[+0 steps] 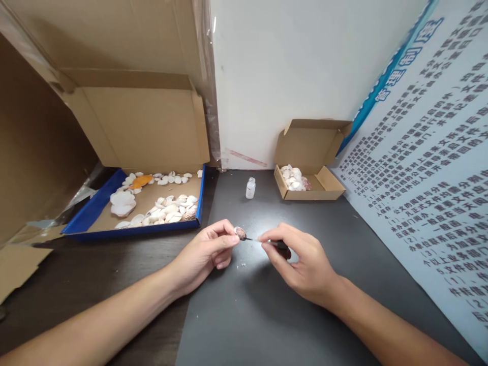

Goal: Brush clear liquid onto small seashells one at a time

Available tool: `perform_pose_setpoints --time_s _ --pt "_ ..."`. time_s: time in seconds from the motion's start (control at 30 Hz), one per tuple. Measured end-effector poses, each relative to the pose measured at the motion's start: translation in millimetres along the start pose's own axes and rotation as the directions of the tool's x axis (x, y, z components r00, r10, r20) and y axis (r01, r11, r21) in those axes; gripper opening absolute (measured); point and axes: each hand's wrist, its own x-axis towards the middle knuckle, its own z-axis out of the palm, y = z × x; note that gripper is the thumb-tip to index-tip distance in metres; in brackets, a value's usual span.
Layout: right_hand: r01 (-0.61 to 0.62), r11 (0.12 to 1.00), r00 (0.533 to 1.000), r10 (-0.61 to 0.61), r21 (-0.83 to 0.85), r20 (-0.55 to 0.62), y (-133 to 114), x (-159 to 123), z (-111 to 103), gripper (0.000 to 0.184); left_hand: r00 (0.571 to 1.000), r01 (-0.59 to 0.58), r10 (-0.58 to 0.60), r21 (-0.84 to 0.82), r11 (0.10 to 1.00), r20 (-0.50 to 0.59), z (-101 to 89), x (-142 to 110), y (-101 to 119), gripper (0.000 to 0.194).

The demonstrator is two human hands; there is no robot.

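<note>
Between the thumb and fingers of my left hand (215, 246) is a small reddish-brown seashell (240, 233). My right hand (297, 254) grips a slim tool with a dark handle (281, 245); its thin shaft points left, and the dark tip meets the shell or lies right beside it. I cannot tell the tool's exact kind. Below the shell, tiny white crumbs (242, 265) lie on the dark grey mat (224, 315). Beyond my hands stands a small clear bottle (250, 188) with a pale label, upright and seemingly uncapped.
At the left, an open blue-edged cardboard box (133, 235) holds many pale shells and an orange one (141, 181). A smaller open cardboard box (314, 195) with shells stands at the back right. A white panel (305, 66) and a printed poster (430, 168) bound the workspace.
</note>
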Motion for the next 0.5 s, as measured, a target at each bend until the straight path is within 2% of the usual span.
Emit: perform_pose_setpoints --time_s 0.07,0.2,0.37,0.5 --pt "-0.015 1.0 1.0 0.015 -0.025 0.027 1.1 0.0 1.2 0.011 1.0 0.001 -0.001 0.005 1.0 0.003 0.0 -0.1 0.2 0.025" --pt "-0.122 0.984 0.991 0.127 -0.127 0.038 3.7 0.7 0.5 0.01 1.0 0.003 -0.003 0.006 1.0 0.001 0.7 -0.5 0.8 0.024" --pt "-0.043 0.999 0.999 0.043 -0.017 0.02 -0.3 -0.8 0.3 0.011 1.0 0.008 -0.008 0.018 1.0 -0.004 1.1 -0.5 0.8 0.023" --pt "-0.098 0.989 0.994 0.103 -0.109 0.047 0.8 -0.8 2.1 0.012 1.0 0.007 -0.007 0.01 1.0 0.007 0.2 0.0 -0.3 0.022"
